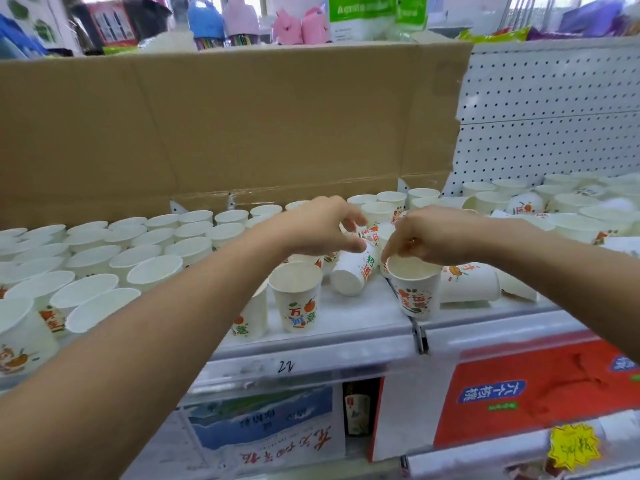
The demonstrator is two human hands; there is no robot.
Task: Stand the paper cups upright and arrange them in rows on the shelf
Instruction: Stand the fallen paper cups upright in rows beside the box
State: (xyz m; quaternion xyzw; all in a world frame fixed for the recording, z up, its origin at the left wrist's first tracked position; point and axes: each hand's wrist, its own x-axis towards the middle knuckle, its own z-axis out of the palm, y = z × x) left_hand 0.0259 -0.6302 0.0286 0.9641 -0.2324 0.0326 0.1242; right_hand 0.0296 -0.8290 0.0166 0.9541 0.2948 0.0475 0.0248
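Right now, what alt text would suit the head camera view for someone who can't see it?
A person's right hand holds an upright printed cup by its rim at the shelf front, while the left hand curls over a fallen cup. Neat rows of upright cups fill the left; jumbled cups wait on the right.

A brown cardboard sheet (242, 126) stands upright along the rear of the shelf (311, 367). To its right, a white perforated back panel (554, 116) is exposed. The tier below holds a red carton (519, 393) and a blue-and-white carton (263, 420). Bright patches at the top edge (554, 1) are possibly windows.
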